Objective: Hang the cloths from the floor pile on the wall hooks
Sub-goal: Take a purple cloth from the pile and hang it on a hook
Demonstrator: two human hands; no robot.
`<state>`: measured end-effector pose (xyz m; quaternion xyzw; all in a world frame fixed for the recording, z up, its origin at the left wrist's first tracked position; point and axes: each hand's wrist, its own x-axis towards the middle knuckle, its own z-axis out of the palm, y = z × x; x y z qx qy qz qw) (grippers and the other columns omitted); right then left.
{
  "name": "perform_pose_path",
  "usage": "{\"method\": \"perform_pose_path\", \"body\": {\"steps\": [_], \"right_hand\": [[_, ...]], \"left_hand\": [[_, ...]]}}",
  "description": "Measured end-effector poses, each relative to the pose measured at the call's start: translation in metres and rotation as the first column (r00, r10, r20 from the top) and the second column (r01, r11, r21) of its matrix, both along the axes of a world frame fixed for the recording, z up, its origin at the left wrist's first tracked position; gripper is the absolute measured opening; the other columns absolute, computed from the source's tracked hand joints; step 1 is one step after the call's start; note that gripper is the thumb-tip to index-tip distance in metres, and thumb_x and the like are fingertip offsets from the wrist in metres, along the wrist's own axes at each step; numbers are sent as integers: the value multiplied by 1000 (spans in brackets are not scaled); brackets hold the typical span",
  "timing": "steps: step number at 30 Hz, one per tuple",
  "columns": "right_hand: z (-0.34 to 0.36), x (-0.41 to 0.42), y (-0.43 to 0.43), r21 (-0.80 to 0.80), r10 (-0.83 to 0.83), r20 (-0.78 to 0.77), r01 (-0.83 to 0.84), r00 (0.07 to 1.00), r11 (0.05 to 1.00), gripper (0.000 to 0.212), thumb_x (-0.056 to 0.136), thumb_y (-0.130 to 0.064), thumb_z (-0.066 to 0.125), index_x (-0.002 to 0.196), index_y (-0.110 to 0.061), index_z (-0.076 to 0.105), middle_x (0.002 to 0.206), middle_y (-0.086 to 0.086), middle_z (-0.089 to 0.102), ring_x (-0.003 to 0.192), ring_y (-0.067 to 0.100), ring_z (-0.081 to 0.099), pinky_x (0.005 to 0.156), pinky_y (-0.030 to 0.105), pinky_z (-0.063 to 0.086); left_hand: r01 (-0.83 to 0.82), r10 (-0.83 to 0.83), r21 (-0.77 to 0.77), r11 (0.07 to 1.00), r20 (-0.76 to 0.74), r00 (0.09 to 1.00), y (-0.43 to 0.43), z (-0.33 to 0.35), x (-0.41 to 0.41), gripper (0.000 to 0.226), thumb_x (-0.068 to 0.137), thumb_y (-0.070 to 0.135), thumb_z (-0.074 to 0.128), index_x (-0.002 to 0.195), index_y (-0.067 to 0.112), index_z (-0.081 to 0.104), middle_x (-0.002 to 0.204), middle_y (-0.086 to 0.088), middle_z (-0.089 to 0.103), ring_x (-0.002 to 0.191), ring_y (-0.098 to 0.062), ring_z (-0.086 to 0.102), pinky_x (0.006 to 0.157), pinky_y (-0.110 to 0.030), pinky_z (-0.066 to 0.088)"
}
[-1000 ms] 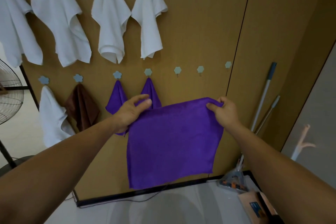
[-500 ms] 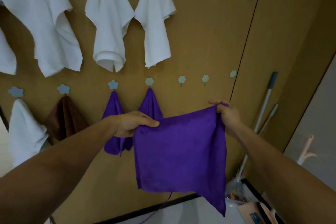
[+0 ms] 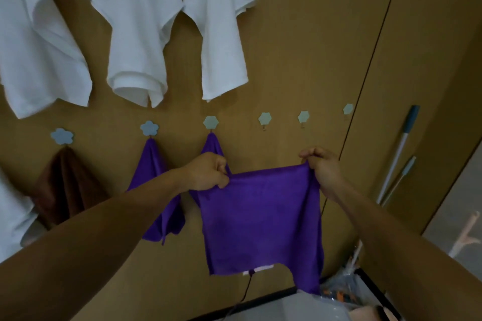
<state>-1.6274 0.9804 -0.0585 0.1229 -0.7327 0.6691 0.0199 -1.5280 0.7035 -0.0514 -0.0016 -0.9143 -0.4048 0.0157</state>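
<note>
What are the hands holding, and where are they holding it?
Both hold the purple cloth by its top corners: left hand pinches one, right hand the other.

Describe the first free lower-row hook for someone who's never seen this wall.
On the brown wall, find the lower row of pale blue hooks beneath the white cloths. Take the hexagonal hook directly right of the two hanging purple cloths. It is the leftmost bare one; every hook left of it in view carries a cloth.
</note>
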Motion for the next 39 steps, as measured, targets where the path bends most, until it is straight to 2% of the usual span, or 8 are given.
{"method": "perform_pose_path", "body": {"steps": [3,7,12,16,21,25,32,39], "right_hand": [[1,-35,0,112,241,39,-244,970,963,9,85,-21,67,88,-14,72,92,2,67,81,13,61,73,25,47],[2,-87,4,359,390,19,-370,921,857,34,67,-32,85,98,-27,73,88,1,59,79,14,58,75,27,47],[1,-137,-9,241,425,-27,-407,905,881,10,77,-24,80,82,-17,75,79,-5,74,71,6,68,60,14,51],[-5,-173,-28,307,360,-139,-306,922,901,14,84,-22,72,77,-13,65,72,-6,65,63,2,62,59,17,50],[-19,-208,-52,339,286,-233,-198,929,920,14,90,-23,64,78,-22,57,77,-5,62,73,11,59,68,24,47],[-18,-230,-70,306,232,-305,-135,924,942,5,92,-25,61,94,-20,63,91,-9,65,89,10,61,82,25,48],[-20,-255,-94,328,32,-430,123,902,937,20,90,-41,62,92,-21,64,79,-7,64,74,11,60,69,28,50],[-44,-253,-97,393,-3,-359,154,933,906,17,87,-43,63,83,-27,61,71,-10,63,68,11,61,66,31,52]], "left_hand": [[-128,116,-40,991,-213,970,8,-7,-37,31,74,1,60,62,21,40,59,8,49,57,-7,45,49,-11,35],[-211,198,5,978,-362,911,19,-11,-87,35,82,-9,44,87,25,50,91,12,59,87,-1,58,75,-4,39],[-249,232,7,969,-387,892,34,-16,-129,35,90,23,52,57,36,55,58,23,58,63,10,56,61,-15,42],[-235,205,-82,969,-270,941,44,-17,-157,40,72,74,59,82,36,69,76,17,70,72,2,65,66,-17,54],[-342,282,-111,933,-365,887,39,-19,-195,34,90,54,53,97,26,71,72,17,66,69,4,61,59,-5,44],[-406,329,-87,910,-445,833,36,-24,-229,32,95,41,53,101,14,68,83,-3,70,74,-13,61,66,-23,46],[-615,408,-258,745,-554,726,35,-33,-259,43,100,46,34,105,13,62,84,-5,68,67,-17,56,61,-26,37],[-613,569,-166,772,-249,784,41,-54,-266,39,98,41,40,73,14,54,59,8,46,53,-7,40,49,-25,28]]}}
